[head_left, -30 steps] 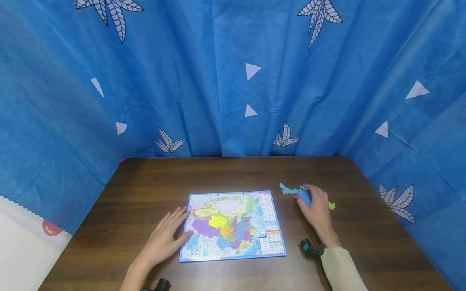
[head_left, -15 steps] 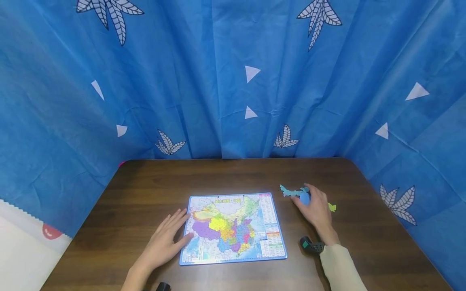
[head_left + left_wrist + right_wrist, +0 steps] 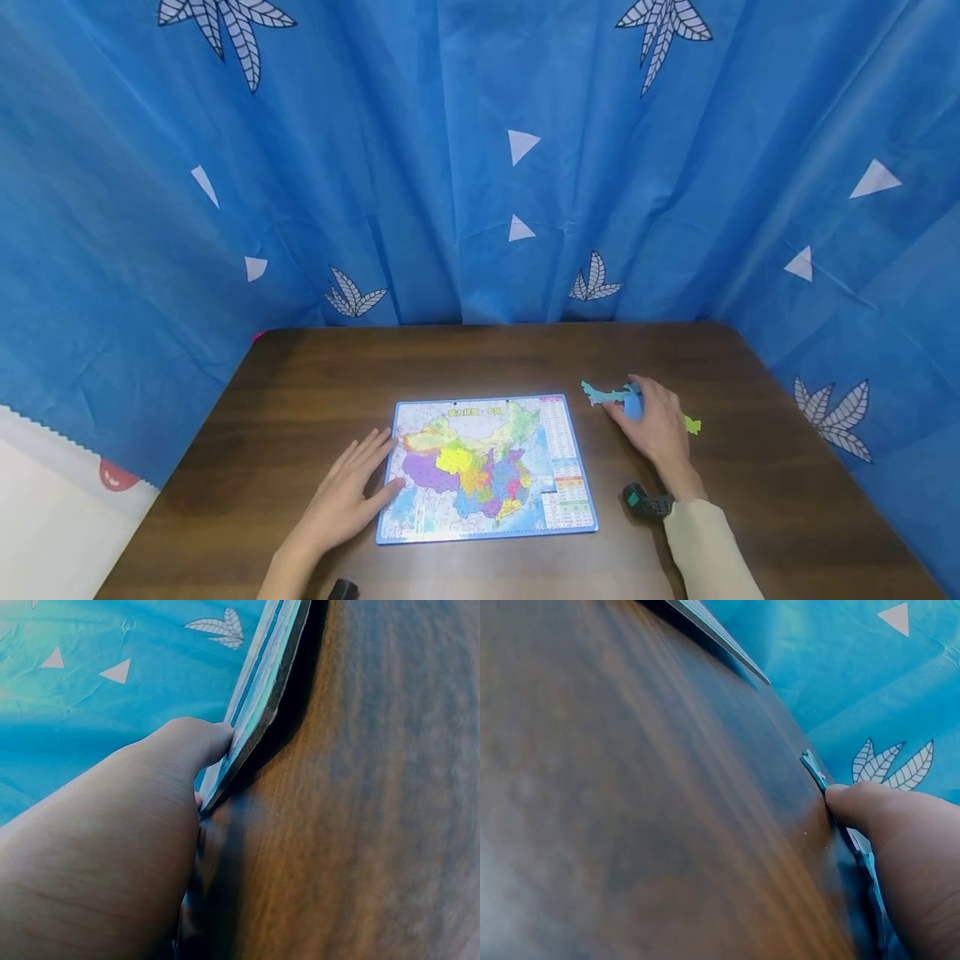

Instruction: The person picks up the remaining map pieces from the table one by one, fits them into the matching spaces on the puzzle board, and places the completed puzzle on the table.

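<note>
A blue-edged map puzzle board (image 3: 476,421) lies on the table, printed with a many-coloured map of China. My left hand (image 3: 348,492) rests along its left side, fingers spread, thumb and fingertips touching the edge; in the left wrist view the thumb lies on the board's rim (image 3: 259,709). To the right of the board, my right hand (image 3: 656,421) holds light-blue puzzle pieces (image 3: 603,397) between thumb and fingers, low over the table. In the right wrist view the thumb presses the edge of a thin piece (image 3: 814,771). The hand hides part of these pieces.
A yellow-green puzzle piece (image 3: 692,425) lies just right of my right hand, partly covered by it. The dark wooden table (image 3: 450,358) ends at a blue curtain (image 3: 480,167) at the back and sides. Each wrist wears a black camera (image 3: 641,502).
My right thumb has shifted slightly left along the light-blue pieces. The left hand stays on the board's edge. The head view has moved a little.
</note>
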Motion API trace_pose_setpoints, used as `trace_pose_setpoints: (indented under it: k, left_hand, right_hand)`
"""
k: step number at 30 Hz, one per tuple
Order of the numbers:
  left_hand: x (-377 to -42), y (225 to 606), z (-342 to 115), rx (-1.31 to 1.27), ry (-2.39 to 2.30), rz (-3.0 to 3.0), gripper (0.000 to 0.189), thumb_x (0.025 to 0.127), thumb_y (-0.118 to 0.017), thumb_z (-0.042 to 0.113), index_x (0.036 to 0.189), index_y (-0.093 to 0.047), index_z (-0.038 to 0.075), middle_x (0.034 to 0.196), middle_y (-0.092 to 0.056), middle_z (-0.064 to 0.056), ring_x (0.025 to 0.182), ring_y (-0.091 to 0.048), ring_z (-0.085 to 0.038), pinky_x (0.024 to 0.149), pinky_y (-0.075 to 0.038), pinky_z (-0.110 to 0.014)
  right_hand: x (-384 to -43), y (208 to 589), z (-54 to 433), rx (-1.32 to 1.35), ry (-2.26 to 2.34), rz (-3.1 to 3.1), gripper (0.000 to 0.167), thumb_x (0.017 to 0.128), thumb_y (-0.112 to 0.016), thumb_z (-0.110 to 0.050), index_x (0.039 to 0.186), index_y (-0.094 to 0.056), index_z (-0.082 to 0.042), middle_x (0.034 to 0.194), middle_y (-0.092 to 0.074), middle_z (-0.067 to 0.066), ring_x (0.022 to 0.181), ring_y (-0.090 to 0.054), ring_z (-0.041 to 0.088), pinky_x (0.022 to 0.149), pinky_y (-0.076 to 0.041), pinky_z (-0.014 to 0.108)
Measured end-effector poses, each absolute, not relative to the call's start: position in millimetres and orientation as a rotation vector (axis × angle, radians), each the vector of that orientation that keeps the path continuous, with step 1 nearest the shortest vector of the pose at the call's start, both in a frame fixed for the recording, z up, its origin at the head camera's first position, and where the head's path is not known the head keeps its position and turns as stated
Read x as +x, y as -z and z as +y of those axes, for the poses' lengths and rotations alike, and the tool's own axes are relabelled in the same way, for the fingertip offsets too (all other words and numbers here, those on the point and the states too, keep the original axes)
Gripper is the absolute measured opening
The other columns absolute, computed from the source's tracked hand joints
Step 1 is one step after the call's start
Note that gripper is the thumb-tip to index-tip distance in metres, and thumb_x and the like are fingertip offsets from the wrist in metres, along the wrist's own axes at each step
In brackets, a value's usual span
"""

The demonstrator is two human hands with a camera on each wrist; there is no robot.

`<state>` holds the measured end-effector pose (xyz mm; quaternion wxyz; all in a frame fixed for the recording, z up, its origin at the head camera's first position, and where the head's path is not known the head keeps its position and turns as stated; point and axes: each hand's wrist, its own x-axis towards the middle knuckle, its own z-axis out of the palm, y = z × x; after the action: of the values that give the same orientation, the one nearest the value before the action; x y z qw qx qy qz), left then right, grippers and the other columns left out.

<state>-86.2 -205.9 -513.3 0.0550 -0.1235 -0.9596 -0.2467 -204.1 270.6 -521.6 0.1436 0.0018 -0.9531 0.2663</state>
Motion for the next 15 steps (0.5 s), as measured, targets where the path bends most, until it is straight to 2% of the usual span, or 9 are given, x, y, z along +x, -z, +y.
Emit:
trace_pose_setpoints:
  k: [9, 15]
  left_hand:
    - [-87.0, 511.9, -207.5, -0.373, 0.733, -2.922, 0.070, 0.096, -0.068, 0.049, 0.152, -0.052, 0.010, 0.161, -0.044, -0.012, 0.153, -0.034, -0.035, 0.125, -0.022, -0.059]
    - [-88.3, 513.5, -209.2, -0.387, 0.731, -2.925, 0.071, 0.096, -0.068, 0.048, 0.153, -0.051, 0.010, 0.162, -0.042, -0.011, 0.153, -0.033, -0.035, 0.126, -0.021, -0.058]
  right_hand:
    - [-209.3, 519.5, 270.7, 0.138, -0.702, -2.780, 0.053, 0.099, -0.066, -0.047, 0.135, -0.066, -0.008, 0.154, -0.044, 0.030, 0.136, -0.039, 0.057, 0.105, -0.037, 0.077]
    - [-208.8, 519.4, 270.3, 0.128, -0.737, -2.759, 0.041, 0.098, -0.071, -0.037, 0.127, -0.072, -0.008, 0.152, -0.047, 0.030, 0.136, -0.040, 0.057, 0.105, -0.037, 0.078]
